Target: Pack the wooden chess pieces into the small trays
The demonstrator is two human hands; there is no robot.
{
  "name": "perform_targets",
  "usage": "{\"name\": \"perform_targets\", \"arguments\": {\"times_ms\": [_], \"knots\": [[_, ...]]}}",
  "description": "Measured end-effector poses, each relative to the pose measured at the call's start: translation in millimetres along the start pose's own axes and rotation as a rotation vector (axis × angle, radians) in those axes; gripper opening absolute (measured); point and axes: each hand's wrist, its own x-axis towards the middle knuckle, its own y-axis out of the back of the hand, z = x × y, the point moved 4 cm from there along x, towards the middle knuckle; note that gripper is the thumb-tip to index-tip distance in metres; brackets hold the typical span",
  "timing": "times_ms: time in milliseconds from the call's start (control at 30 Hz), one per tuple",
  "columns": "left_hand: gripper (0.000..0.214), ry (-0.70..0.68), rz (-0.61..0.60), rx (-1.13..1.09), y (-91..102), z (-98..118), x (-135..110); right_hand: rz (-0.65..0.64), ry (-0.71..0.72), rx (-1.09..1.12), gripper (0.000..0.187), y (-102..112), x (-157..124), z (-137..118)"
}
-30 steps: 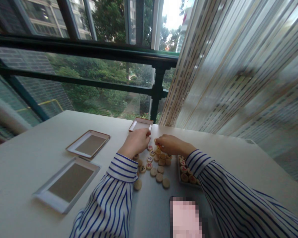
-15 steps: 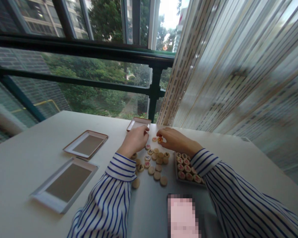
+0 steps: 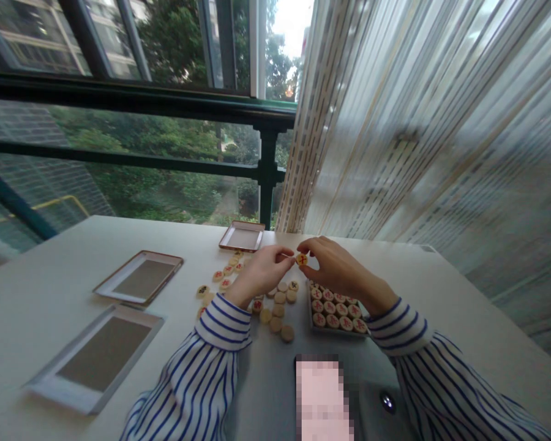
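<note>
Head view: a round wooden game piece (image 3: 302, 260) with a red mark is up off the tabletop (image 3: 50, 306), pinched by its edge in the fingertips of the right hand (image 3: 337, 269), whose other fingers curl loosely. The left hand (image 3: 257, 277) comes in from the other side with thumb and forefinger drawn together at the piece's edge; whether it shares the grip or only touches cannot be told. Half a second ago both hands were down among the loose pieces and the red-marked one sat low at the right fingertips, so it has been lifted clear of the heap and now hangs between the two hands.

Just below the right hand lies a small tray (image 3: 310, 306) filled with rows of red-marked pieces. Loose pieces (image 3: 280, 301) are scattered under the left wrist and further left. Beyond them sits a small shallow lid (image 3: 242, 237), and two larger flat box halves (image 3: 138, 279) (image 3: 98, 358) lie well apart to the left.
</note>
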Motion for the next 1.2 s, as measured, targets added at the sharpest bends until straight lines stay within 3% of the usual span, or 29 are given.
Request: {"name": "perform_targets", "arguments": {"times_ms": [167,333,867,1200], "knots": [[0.028,0.059,-0.100,-0.170,-13.1,17,-5,0.051,-0.043,0.051,0.023,8,-18,-1],[0.023,0.111,-0.134,-0.270,-20.4,20,-7,0.093,-0.059,0.088,0.022,12,-30,-2],[0.019,0.123,-0.154,-0.131,-27.4,19,-6,0.020,-0.033,0.203,0.023,-1,-43,12],[0.021,0.117,-0.098,-0.081,-21.8,25,-6,0.046,-0.108,0.345,0.019,-4,-41,17]]}}
